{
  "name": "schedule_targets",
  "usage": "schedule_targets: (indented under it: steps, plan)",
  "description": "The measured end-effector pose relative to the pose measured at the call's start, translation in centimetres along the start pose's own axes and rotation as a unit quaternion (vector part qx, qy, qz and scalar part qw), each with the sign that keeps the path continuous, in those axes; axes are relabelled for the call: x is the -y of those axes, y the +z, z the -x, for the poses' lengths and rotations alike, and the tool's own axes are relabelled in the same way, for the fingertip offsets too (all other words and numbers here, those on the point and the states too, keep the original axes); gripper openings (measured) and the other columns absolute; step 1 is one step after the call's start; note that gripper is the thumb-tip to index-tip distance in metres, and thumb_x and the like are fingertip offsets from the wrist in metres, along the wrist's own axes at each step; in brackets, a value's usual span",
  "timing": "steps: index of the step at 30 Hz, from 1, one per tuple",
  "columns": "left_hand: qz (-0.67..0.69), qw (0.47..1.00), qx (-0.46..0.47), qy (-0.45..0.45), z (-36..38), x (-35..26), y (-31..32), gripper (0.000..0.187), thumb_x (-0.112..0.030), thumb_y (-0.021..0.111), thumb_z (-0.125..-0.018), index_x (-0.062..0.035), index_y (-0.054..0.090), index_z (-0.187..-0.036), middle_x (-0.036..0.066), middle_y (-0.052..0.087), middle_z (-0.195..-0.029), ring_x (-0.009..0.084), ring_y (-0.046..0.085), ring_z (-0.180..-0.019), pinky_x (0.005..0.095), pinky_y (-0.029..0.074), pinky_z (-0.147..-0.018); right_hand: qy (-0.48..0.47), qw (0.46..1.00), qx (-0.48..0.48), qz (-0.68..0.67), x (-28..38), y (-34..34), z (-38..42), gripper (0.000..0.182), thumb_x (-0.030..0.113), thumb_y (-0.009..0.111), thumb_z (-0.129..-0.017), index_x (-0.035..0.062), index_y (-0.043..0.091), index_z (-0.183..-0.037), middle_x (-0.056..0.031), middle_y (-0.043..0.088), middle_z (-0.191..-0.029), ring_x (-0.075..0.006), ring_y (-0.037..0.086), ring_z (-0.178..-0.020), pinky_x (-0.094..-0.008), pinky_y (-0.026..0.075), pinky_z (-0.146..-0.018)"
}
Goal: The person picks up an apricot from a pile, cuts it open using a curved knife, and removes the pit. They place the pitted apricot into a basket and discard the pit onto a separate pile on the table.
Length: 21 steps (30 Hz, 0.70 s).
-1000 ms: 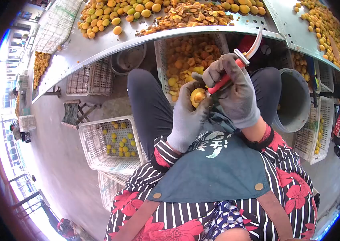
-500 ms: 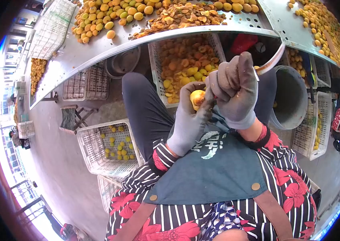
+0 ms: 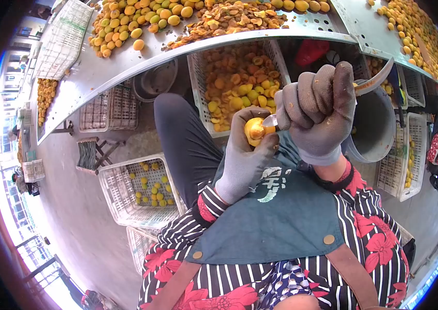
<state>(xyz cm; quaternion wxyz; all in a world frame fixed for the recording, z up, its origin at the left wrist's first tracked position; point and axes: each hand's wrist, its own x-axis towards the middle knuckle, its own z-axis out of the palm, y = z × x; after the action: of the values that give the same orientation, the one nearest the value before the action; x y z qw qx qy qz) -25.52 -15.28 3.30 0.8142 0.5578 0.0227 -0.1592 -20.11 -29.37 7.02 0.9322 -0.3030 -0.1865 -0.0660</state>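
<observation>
In front of the apron, my left hand [image 3: 247, 147], in a grey glove, is closed around an orange apricot [image 3: 254, 131], whose upper side looks cut or opened. My right hand [image 3: 320, 106], gloved too, is wrapped round a curved knife [image 3: 375, 78]. Its hooked blade sticks out to the right, past the thumb. From the other side of that fist a small metal tip [image 3: 270, 121] reaches the apricot. The grip between is hidden by my fingers. Below the table edge, a white crate [image 3: 196, 85] holds opened apricot pieces.
Whole apricots [image 3: 121, 28] and a heap of brownish scraps [image 3: 237, 18] lie on the metal table [image 3: 87, 77]. A grey bucket [image 3: 371, 134] stands to the right. A crate with several greenish fruits [image 3: 118, 206] sits on the floor at left, near a folding stool [image 3: 92, 155].
My right hand has drawn away to the right and slightly up, so the metal tip now shows at the apricot. My left hand still holds the fruit in nearly the same place.
</observation>
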Motion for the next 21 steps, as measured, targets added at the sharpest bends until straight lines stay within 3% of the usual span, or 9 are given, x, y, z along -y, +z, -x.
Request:
schedule_targets:
  steps: [5, 14, 21]
  plan:
    - [0.012, 1.000, 0.003, -0.013, 0.14, -0.28, -0.09, 0.040, -0.006, 0.065, -0.094, -0.0069, 0.043, -0.127, 0.005, 0.058, -0.100, 0.0092, 0.058, -0.078, 0.0249, 0.051, -0.069, 0.010, 0.999, -0.035, -0.010, -0.43, 0.07, 0.47, 0.051, 0.042, 0.029, -0.109, 0.0155, 0.035, -0.066, 0.0045, 0.030, -0.051, -0.0106, 0.027, -0.038, -0.0299, 0.040, -0.042]
    - [-0.020, 1.000, -0.006, 0.002, 0.16, -0.09, -0.19, 0.037, -0.004, 0.065, -0.093, -0.0059, 0.045, -0.124, 0.005, 0.057, -0.106, 0.0090, 0.058, -0.084, 0.0249, 0.053, -0.071, 0.016, 1.000, 0.010, -0.002, -0.12, -0.36, 0.26, 0.052, 0.043, 0.028, -0.109, 0.0149, 0.035, -0.066, 0.0041, 0.031, -0.052, -0.0107, 0.026, -0.039, -0.0295, 0.038, -0.041]
    - [-0.053, 0.998, 0.001, -0.014, 0.20, -0.62, -0.19, 0.038, -0.003, 0.065, -0.093, -0.0060, 0.045, -0.125, 0.005, 0.057, -0.107, 0.0094, 0.059, -0.088, 0.0253, 0.054, -0.074, 0.036, 0.999, -0.012, -0.020, -0.65, 0.21, 0.41, 0.052, 0.043, 0.028, -0.109, 0.0147, 0.035, -0.066, 0.0038, 0.030, -0.052, -0.0111, 0.026, -0.039, -0.0296, 0.035, -0.039]
